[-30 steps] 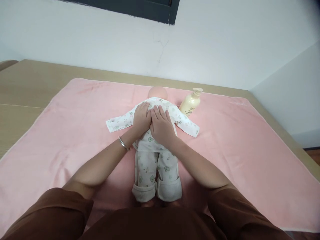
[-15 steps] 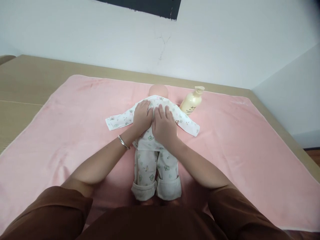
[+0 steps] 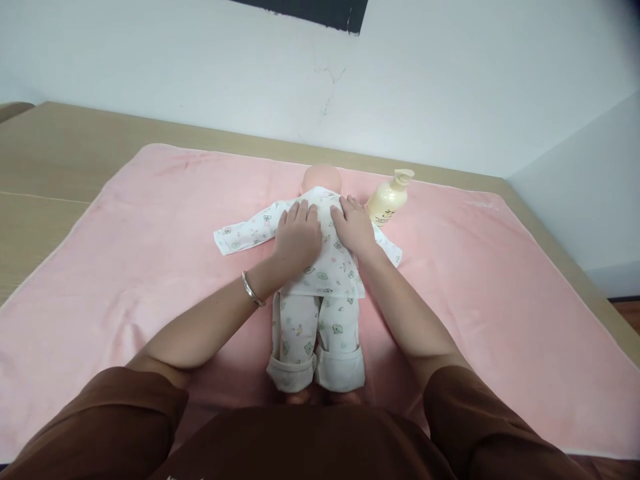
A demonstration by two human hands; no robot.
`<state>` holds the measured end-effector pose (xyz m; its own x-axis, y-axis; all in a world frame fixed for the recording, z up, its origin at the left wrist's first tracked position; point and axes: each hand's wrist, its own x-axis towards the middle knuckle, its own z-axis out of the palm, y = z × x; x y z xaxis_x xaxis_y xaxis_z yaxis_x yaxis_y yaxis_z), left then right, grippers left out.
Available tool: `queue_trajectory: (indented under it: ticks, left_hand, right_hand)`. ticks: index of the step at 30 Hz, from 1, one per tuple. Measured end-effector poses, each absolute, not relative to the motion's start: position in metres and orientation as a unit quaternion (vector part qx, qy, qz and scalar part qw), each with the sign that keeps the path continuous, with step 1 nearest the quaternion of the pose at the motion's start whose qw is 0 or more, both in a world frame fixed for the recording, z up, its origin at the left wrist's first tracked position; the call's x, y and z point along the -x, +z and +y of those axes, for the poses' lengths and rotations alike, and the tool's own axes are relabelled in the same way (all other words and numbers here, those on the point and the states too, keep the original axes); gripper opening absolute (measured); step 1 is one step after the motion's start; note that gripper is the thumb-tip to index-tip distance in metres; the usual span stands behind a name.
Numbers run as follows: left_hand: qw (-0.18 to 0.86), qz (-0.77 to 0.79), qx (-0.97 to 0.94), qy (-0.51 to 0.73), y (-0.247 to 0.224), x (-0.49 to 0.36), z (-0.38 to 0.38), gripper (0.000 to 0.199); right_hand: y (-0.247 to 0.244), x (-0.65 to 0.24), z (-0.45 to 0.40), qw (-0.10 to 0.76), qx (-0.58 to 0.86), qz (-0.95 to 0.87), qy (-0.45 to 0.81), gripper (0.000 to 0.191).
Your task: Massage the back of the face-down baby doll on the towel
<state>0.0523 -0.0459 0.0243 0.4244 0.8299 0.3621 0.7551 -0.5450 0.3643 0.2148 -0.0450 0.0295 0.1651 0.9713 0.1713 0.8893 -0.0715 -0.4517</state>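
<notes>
A baby doll (image 3: 323,177) lies stretched out on a pink blanket (image 3: 165,220), its head away from me and its feet close to my body. It wears a white printed top (image 3: 327,267) with the sleeves spread sideways, and matching trousers (image 3: 300,327) with turned-up cuffs. My left hand (image 3: 299,233) rests flat on the left and middle of the top, fingers stretched forward. Over on the doll's right shoulder area lies my right hand (image 3: 354,227), also flat with its fingers extended. Neither hand grips anything. The doll's face is not visible.
A cream pump bottle (image 3: 389,200) stands on the blanket just beyond my right hand, behind the right sleeve. The blanket covers much of a wooden table (image 3: 65,147). A white wall (image 3: 200,80) rises along the table's far edge.
My right hand has slid outward to the right, toward the doll's shoulder. My left hand has shifted slightly right, toward the middle of the back. The view has moved a little.
</notes>
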Motion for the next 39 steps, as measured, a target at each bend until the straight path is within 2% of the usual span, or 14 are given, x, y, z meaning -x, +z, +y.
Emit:
queue_trajectory:
  ticks: [8,13,18,24,28,34,39]
  left_hand:
    - [0.174,0.452,-0.838,0.25,0.024,-0.034,0.006,0.052]
    - [0.108,0.426,-0.866,0.24,0.023,-0.037,-0.007,0.052]
    - [0.072,0.472,-0.849,0.226,0.025,-0.049,-0.049,0.056]
    - [0.133,0.433,-0.86,0.234,0.026,-0.044,-0.02,0.055]
    - [0.191,0.449,-0.824,0.288,0.017,-0.036,0.01,0.051]
    - [0.143,0.458,-0.835,0.269,0.025,-0.051,-0.036,0.052]
    - [0.175,0.456,-0.836,0.249,0.028,-0.053,-0.045,0.053]
  right_hand:
    - [0.039,-0.178,-0.081,0.168,0.692,-0.702,0.022,0.063]
    - [0.046,-0.171,-0.085,0.156,0.653,-0.736,0.081,0.062]
    - [0.041,-0.2,-0.054,0.212,0.685,-0.683,0.135,0.069]
    - [0.049,-0.179,-0.076,0.177,0.704,-0.682,0.084,0.063]
    - [0.059,-0.17,-0.09,0.133,0.692,-0.708,0.04,0.06]
    - [0.057,-0.197,-0.059,0.148,0.708,-0.681,0.115,0.066]
    - [0.05,-0.199,-0.054,0.146,0.707,-0.684,0.1,0.068]
